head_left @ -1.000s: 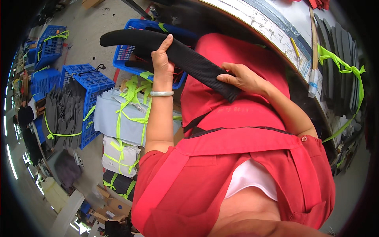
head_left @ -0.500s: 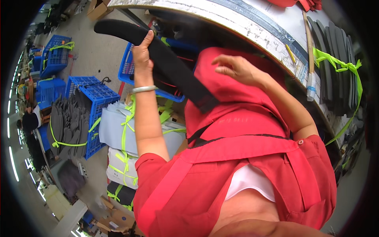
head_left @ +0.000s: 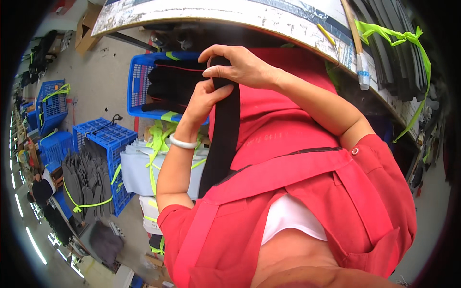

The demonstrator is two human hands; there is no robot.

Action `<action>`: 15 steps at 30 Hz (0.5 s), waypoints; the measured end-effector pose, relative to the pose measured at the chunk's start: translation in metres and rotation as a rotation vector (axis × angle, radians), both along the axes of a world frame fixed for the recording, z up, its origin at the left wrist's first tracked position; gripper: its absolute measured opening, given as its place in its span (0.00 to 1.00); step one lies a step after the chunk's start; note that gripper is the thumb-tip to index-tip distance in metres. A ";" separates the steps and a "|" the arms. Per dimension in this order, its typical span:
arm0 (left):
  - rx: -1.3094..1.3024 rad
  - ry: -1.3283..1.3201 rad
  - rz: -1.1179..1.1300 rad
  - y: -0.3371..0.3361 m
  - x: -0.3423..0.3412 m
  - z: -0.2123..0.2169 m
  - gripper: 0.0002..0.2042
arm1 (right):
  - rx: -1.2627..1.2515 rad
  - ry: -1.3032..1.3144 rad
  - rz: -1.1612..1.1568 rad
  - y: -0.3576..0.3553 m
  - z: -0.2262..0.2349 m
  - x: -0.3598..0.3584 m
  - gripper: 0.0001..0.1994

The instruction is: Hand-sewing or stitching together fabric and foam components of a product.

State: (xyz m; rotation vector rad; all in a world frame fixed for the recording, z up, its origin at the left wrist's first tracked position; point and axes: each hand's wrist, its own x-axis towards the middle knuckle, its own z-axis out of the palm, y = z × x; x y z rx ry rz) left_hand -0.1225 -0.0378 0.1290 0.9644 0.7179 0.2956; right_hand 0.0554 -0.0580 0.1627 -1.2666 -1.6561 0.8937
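A long black fabric strip (head_left: 226, 125) hangs in front of my red apron (head_left: 273, 115), its lower end lying against my body. My left hand (head_left: 204, 98) grips it near the top, thumb across its face. Right above, my right hand (head_left: 235, 65) curls round the strip's upper end with thumb and fingers closing from two sides. The far tip is partly hidden behind the fingers. Just beyond my hands stands a blue plastic basket (head_left: 136, 72) that holds several similar black pieces (head_left: 168, 81) with red lines between them.
A worn white table (head_left: 158, 12) runs along the far side, with a yellow pencil-like tool (head_left: 326, 34) and a wooden stick (head_left: 354, 33) near its edge. Grey pieces (head_left: 391, 48) tied with green ribbon stand right. Left are a blue crate (head_left: 103, 132) and tied light-blue sheets (head_left: 137, 165).
The strip has swung from stretching out to the upper left to hanging down toward me. My left hand moved right and lower; my right hand came left and took hold of its upper end.
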 end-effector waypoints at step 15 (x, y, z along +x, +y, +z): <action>0.099 0.056 0.097 -0.031 0.008 -0.023 0.09 | -0.138 -0.246 0.130 -0.018 -0.028 0.015 0.15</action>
